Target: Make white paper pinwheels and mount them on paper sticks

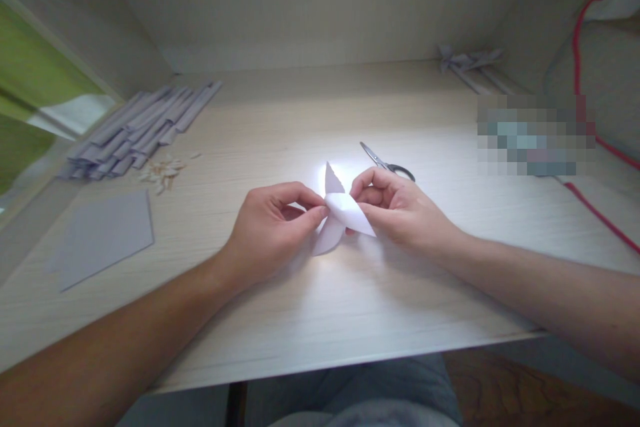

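A small folded piece of white paper [340, 213] is held between both hands just above the light wooden table [310, 320], brightly lit. My left hand [270, 227] pinches its left edge with thumb and forefinger. My right hand [400, 207] grips the right side, fingers curled around the fold. One pointed flap sticks up behind the fingers and another hangs down toward the table.
Scissors [387, 163] lie just behind my right hand. A flat sheet of paper [105, 233] lies at the left. Several folded paper strips [140, 127] are stacked at the back left beside small scraps [163, 173]. Folded paper pieces [470, 63] and a red cord [600, 213] are at the right.
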Demonstrator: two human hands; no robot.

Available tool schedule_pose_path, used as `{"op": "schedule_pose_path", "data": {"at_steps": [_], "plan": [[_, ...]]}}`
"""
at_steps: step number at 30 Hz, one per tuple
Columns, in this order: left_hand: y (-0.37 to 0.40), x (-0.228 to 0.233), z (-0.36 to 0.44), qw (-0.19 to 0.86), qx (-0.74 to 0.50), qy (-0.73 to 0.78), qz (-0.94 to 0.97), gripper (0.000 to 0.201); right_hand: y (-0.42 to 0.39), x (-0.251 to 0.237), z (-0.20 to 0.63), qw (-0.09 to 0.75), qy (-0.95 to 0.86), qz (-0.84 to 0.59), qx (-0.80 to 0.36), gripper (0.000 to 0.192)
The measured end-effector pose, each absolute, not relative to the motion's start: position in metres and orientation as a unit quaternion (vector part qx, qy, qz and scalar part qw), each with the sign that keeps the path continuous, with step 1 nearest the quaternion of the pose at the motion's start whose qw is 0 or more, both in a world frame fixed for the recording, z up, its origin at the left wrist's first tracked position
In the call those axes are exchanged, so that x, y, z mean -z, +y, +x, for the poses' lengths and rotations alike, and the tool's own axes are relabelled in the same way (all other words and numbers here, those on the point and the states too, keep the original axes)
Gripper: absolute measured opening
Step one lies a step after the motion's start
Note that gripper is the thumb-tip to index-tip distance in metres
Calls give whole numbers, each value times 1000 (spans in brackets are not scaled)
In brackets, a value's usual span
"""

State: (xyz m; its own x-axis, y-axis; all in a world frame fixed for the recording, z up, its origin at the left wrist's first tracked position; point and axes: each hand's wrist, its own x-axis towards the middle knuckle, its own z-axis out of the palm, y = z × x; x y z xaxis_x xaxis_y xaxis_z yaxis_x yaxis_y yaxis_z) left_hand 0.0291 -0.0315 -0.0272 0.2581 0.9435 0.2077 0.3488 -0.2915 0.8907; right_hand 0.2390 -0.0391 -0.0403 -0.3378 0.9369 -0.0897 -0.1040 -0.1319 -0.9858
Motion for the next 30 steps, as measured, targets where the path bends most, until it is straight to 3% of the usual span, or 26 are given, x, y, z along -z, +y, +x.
{"op": "schedule_pose_path", "data": {"at_steps": [30], "plan": [[-33, 20, 23, 305, -388, 437, 752, 6, -35, 38, 242, 393, -537, -386, -639, 38]]}}
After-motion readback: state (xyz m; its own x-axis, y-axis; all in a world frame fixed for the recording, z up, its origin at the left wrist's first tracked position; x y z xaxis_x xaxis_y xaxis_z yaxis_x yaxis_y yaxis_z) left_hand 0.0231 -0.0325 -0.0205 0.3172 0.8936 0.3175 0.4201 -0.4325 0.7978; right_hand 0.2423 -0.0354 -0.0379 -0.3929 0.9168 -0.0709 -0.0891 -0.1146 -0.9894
